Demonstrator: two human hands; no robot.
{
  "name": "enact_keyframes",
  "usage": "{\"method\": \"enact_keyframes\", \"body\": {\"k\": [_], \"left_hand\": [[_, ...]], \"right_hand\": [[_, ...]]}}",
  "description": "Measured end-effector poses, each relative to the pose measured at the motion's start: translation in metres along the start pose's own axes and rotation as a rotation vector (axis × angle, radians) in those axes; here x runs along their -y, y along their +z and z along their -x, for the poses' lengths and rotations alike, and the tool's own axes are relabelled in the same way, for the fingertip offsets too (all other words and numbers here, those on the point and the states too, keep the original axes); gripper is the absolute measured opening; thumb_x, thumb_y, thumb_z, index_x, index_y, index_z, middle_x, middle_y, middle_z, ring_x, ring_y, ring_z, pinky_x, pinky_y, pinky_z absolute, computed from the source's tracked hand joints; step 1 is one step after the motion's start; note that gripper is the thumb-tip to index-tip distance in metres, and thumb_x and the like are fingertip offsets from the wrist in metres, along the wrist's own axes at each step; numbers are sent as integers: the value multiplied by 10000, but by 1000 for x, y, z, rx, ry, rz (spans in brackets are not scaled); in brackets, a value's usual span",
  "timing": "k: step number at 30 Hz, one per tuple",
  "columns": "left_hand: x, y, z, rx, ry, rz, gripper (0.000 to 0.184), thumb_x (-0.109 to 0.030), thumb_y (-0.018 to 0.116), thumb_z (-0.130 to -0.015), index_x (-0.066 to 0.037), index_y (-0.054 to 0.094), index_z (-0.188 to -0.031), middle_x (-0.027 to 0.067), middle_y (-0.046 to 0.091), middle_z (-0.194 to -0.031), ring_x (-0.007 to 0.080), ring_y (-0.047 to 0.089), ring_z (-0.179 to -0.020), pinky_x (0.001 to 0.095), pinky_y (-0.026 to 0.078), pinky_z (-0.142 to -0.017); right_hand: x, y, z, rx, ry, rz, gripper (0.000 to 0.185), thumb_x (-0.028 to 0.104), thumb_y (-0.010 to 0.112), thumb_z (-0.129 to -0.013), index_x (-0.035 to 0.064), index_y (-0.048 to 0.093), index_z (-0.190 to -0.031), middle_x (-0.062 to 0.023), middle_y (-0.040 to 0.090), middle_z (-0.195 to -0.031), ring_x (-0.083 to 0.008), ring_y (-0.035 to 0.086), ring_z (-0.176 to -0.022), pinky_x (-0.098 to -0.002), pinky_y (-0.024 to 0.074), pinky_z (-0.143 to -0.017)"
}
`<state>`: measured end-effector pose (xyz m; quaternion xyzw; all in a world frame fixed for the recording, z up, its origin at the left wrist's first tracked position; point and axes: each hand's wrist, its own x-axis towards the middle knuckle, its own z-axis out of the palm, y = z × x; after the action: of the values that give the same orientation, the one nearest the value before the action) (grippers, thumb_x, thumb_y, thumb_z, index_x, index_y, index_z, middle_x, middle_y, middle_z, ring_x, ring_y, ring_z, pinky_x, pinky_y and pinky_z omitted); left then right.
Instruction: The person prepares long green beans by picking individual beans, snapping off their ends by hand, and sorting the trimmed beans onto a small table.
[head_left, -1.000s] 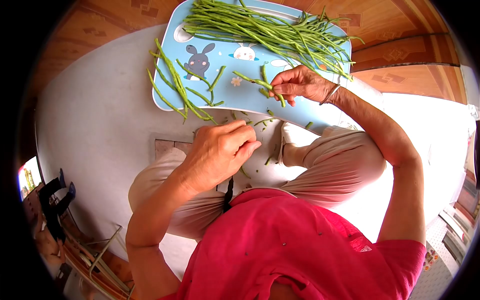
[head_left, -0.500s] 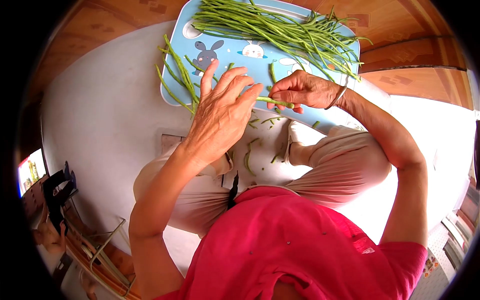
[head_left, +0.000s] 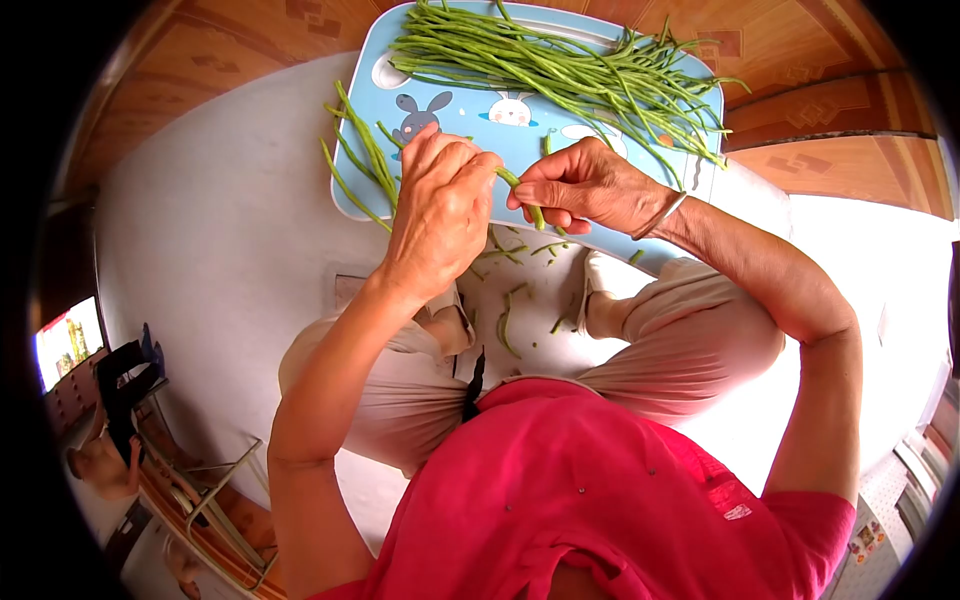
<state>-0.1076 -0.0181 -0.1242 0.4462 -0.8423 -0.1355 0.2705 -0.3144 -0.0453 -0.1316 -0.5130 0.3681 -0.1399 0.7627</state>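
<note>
Green bean [head_left: 508,177], likely light, crisp: pinch both ends.
Right fingers [head_left: 541,193] clamp it; left fingers [head_left: 484,166], grip hidden.

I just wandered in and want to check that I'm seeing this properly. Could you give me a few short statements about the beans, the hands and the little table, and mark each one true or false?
1. The right hand holds a green bean in its fingers. True.
2. Bean scraps lie on the floor. True.
3. The big bean bundle lies on the floor. False: it lies on the blue table.
4. The bracelet is on the left wrist. False: it is on the right wrist.
5. Rabbit pictures decorate the blue table. True.
6. The person's shirt is green. False: it is pinkish red.
</note>
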Motion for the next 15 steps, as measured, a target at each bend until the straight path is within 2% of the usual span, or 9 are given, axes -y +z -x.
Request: {"method": "enact_keyframes", "body": {"k": [5,6,9,10,12,15], "left_hand": [[10,8,-8,-49,-281,381,106,-13,594,-844,4,672,-913,123,631,-852,248,584,-831,335,448,-833],[11,7,-8,2,-388,493,191,-95,564,-923,22,655,-1043,79,656,-884,131,563,-764,341,446,-866],[20,8,-15,36,-777,893,198,-99,576,-923,38,655,-1042,61,656,-912,108,546,-759,289,460,-814],[19,8,-17,41,-755,897,202,-96,581,-923,52,652,-1042,48,647,-907,105,555,-771,242,459,-781],[18,16,-17,61,-748,900,206,-97,590,-918,50,651,-1048,44,643,-891,102,559,-775,242,456,-756],[21,30,-11,130,-718,829,201,-100,606,-905,40,664,-1038,36,642,-851,94,569,-786,242,457,-740]], "right_hand": [[-8,9,-12,-29,-165,-129,205,201,625,-917,14,705,-946,-42,640,-703,-70,503,-553,-220,430,-521],[-8,10,-15,-19,-180,-119,201,198,627,-915,15,705,-945,-42,643,-714,-70,512,-565,-222,431,-521],[2,7,-13,30,-238,-100,203,203,627,-914,16,701,-942,-28,659,-781,-68,553,-632,-227,439,-525],[5,1,-12,34,-246,-75,207,206,625,-916,15,698,-943,-24,660,-791,-66,558,-643,-228,441,-527],[2,-17,-12,24,-274,0,238,228,591,-941,14,673,-1008,-27,659,-820,-59,567,-665,-219,438,-533],[-8,-35,-10,-59,-226,110,230,214,576,-949,10,672,-991,-26,660,-822,-60,572,-650,-224,468,-552]]}}
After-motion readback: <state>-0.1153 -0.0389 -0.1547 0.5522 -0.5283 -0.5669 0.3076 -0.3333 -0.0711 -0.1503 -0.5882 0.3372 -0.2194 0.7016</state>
